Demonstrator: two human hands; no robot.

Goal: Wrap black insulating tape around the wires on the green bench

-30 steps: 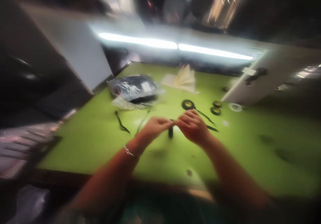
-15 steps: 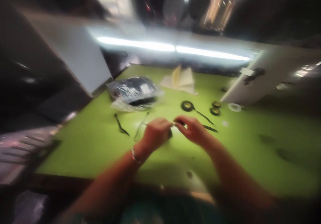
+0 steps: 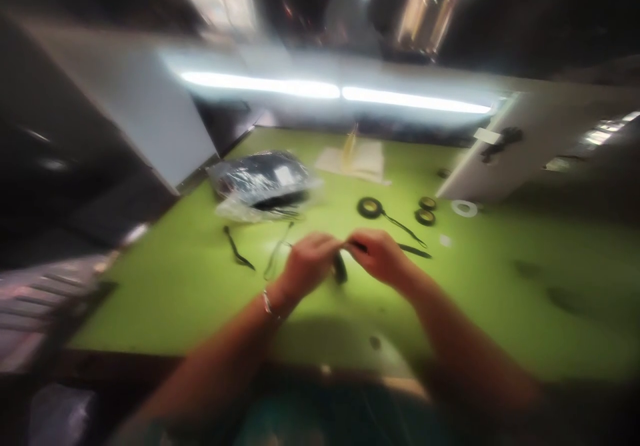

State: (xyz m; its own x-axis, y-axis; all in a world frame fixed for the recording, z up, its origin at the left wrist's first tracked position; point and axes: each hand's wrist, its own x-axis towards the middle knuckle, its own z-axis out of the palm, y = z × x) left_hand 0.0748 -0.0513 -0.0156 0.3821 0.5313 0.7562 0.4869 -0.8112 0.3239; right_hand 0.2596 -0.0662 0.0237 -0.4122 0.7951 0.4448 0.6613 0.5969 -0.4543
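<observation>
My left hand (image 3: 311, 263) and my right hand (image 3: 374, 254) meet over the green table (image 3: 195, 313), fingertips almost touching. Both are closed in a pinch. Whatever lies between the fingertips is too small and blurred to make out. A dark roll (image 3: 340, 268), perhaps tape, hangs just below the fingers of my left hand. Some dark thing shows within my right hand's fingers. Right of it a black strip (image 3: 414, 251) lies on the table, and a black tape roll (image 3: 369, 207) with a dark cord lies beyond.
A plastic-wrapped dark bundle (image 3: 270, 183) lies at the back left, an open booklet (image 3: 367, 161) at the back middle. Two small tape rolls (image 3: 425, 217) and a white ring (image 3: 464, 208) are to the right. A dark strap (image 3: 239, 250) lies left of my hands.
The dark roll under my fingers now shows more and hangs lower. My fingertips have come closer together. The booklet's raised pages lie flatter. The whole view has shifted slightly.
</observation>
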